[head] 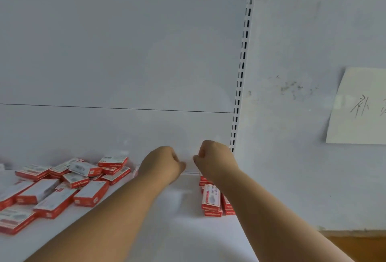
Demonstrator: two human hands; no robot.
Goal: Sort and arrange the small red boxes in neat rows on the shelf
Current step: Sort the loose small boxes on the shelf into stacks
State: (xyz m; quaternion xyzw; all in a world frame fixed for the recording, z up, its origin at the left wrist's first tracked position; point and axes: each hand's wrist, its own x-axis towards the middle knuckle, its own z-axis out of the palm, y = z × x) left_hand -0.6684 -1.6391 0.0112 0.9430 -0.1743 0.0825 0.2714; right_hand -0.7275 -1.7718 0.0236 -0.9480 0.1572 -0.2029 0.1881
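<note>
Left hand: fingers curled, at back wall; cannot tell if it holds anything.
Right hand: same, just beside left.
Small red-and-white cardboard boxes: loose heap, 9 o'clock of hands.
Stacked boxes: under right wrist, 5 o'clock.
White metal shelf: carries both groups.

The place looks like a small shop or its stock room. The white metal shelf has a flat back panel and a slotted upright, the kind used for shop display racks. Many identical red boxes of one product lie on it, like goods for sale. A handwritten paper note is stuck on the marked wall beside.
</note>
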